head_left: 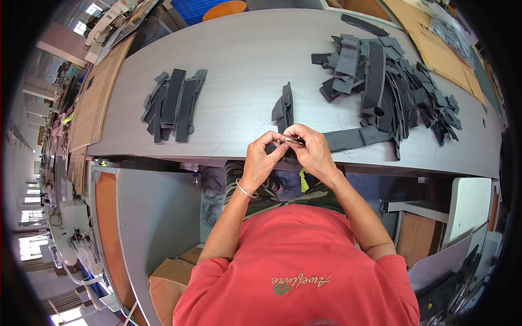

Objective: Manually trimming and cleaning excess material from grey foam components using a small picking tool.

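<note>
Close together at the table's near edge, my left hand (pixel 262 156) and my right hand (pixel 314 154) pinch a dark grey fabric strip (pixel 283 108). Its folded upper part lies on the table beyond my fingers. A small dark piece with a shiny edge shows at the right fingertips; its kind is too small to tell. Just right of my right hand, a flat grey fabric strip (pixel 348 139) stretches to a large heap of fabric strips (pixel 375 76). Over to the left lies a smaller stack of dark strips (pixel 173 103).
Both piles rest on the pale grey table (pixel 239 60). Cardboard sheets flank it, one on the left (pixel 100 98) and one at the far right (pixel 435 46). A blue crate (pixel 194 10) stands beyond the far edge. Below are a grey cabinet panel (pixel 157 209) and a cardboard box (pixel 169 282).
</note>
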Tool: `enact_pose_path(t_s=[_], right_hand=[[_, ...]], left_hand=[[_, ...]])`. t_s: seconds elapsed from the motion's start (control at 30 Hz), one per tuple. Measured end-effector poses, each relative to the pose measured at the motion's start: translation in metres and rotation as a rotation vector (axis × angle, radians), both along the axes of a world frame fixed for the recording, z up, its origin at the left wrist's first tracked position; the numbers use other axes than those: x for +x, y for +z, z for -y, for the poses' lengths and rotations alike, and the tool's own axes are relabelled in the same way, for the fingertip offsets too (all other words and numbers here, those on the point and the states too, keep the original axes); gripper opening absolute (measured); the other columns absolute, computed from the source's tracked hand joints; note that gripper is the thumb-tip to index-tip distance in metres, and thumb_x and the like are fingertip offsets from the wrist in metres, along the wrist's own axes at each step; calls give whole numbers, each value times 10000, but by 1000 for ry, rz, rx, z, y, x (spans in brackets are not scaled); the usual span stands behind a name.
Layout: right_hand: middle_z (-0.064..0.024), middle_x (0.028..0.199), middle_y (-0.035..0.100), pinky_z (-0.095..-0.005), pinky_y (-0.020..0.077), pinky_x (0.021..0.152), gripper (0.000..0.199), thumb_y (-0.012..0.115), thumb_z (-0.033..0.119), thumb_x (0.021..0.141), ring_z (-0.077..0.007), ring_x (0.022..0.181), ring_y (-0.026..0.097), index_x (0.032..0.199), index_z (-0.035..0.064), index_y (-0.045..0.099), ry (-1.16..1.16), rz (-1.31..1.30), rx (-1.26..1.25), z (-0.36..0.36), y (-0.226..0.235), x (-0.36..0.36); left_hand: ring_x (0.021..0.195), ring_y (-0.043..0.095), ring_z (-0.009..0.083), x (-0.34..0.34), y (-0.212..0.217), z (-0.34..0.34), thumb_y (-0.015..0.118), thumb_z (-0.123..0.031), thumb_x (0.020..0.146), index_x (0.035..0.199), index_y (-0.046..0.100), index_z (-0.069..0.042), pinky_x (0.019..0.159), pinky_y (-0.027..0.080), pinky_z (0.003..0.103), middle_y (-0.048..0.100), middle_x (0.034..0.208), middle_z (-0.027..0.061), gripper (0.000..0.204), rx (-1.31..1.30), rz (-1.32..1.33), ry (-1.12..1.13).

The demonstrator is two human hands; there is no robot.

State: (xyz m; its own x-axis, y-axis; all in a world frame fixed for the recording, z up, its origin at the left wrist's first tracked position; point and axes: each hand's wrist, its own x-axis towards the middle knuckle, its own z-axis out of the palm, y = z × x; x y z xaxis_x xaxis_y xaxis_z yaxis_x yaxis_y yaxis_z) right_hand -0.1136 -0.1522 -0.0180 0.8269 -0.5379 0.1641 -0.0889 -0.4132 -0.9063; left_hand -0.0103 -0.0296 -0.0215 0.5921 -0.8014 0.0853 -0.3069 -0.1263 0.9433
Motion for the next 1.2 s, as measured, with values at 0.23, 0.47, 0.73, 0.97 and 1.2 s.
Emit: enact_pose_path(t_s=[0.23, 0.47, 0.73, 0.97, 1.2], right_hand=[[-84, 825, 648, -375, 472, 668, 203, 662, 152, 818, -268, 740, 628, 1007, 90, 619, -63, -151, -37, 6, 25, -11], [-39, 799, 648, -358, 465, 697, 201, 676, 157, 801, -235, 748, 588, 998, 118, 680, -54, -128, -391, 13, 24, -23], [-27, 756, 649, -376, 440, 624, 91, 683, 176, 779, -235, 678, 572, 853, 121, 685, -98, -94, -607, 10, 16, -20], [-37, 759, 651, -369, 458, 631, 92, 669, 182, 792, -246, 684, 592, 857, 118, 683, -131, -107, -558, 15, 12, -20], [-57, 768, 644, -390, 467, 649, 123, 673, 202, 785, -254, 714, 606, 882, 128, 681, -152, -146, -605, 17, 10, -20]], left_hand=[[667, 532, 94, -4, -8, 3, 619, -146, 898, 944, 576, -9, 618, 445, 269, 600, 734, 52, 151, -18, 32, 93], [664, 542, 134, -5, -12, 6, 539, -140, 956, 955, 478, -10, 619, 440, 271, 563, 711, 58, 144, -47, 41, 108], [642, 589, 187, -9, -9, 7, 526, -127, 953, 945, 483, -9, 594, 457, 312, 581, 711, 98, 126, 0, 124, 80], [644, 579, 185, -8, -13, 5, 547, -145, 945, 953, 493, -7, 604, 464, 307, 592, 727, 104, 149, 5, 115, 115], [676, 584, 192, -13, -9, 10, 579, -152, 927, 954, 514, 4, 643, 474, 307, 603, 756, 112, 172, 36, 75, 135]])
